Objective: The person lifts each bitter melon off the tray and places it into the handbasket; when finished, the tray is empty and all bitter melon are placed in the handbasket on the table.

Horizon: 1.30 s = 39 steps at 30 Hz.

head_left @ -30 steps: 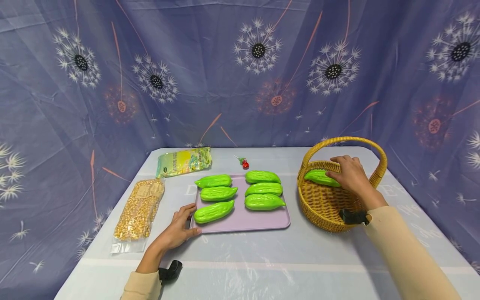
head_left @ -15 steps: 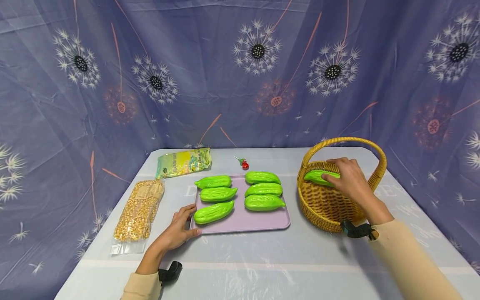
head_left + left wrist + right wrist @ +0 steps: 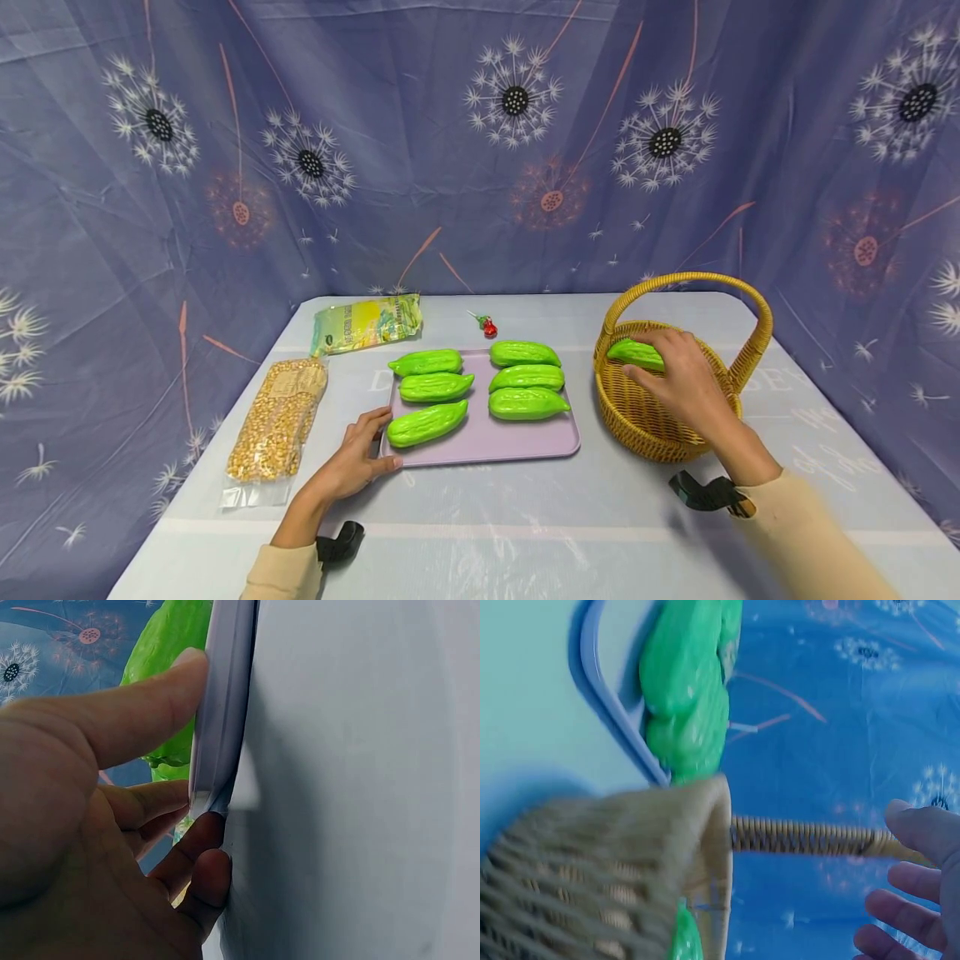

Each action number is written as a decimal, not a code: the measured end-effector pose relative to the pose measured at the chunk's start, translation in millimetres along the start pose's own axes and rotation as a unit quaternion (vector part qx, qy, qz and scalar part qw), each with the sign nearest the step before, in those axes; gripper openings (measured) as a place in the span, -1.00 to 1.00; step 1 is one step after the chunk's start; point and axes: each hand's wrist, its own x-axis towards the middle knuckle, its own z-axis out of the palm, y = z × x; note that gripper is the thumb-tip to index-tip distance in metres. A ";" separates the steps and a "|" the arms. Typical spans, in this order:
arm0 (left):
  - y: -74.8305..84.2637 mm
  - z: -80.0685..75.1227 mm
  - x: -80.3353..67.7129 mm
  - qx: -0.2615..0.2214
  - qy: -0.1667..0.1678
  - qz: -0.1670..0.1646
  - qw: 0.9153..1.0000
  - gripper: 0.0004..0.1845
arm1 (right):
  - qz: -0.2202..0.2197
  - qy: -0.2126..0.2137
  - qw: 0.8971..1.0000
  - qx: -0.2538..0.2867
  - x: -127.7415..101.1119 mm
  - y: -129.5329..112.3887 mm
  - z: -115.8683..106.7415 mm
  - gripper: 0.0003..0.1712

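My left hand holds the near left corner of a lilac tray. In the left wrist view the thumb lies against the tray rim and the other fingers bend beside the corner. Two columns of bright green bitter melons, including one melon nearest that hand, lie on the tray. My right hand hovers over a wicker basket with its fingers apart and nothing between them. One bitter melon lies inside at the back, partly hidden by the hand. The right wrist view shows the hand apart from the basket.
An arched handle rises over the basket. Left of the tray lies a clear bag of yellow kernels, with a green and yellow packet behind it. A small red and green object sits behind the tray. A dandelion-print curtain backs the table.
My right hand has let go of the bitter melon in the basket and drawn back towards me. My left hand and the tray stay in place.
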 end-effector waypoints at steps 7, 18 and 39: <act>-0.4 -0.1 1.1 0.002 -0.001 -0.004 1.000 -0.16 | -0.051 0.026 0.998 0.033 -8.2 -17.3 13.5 -0.48; -1.5 0.3 2.0 -0.001 0.000 0.002 1.000 -0.16 | -0.100 0.017 0.994 0.041 -12.3 -37.9 42.0 -0.44; -2.8 1.1 1.4 -0.002 0.002 0.005 1.000 -0.17 | -0.079 -0.058 0.995 0.011 -11.0 -50.4 95.6 -0.40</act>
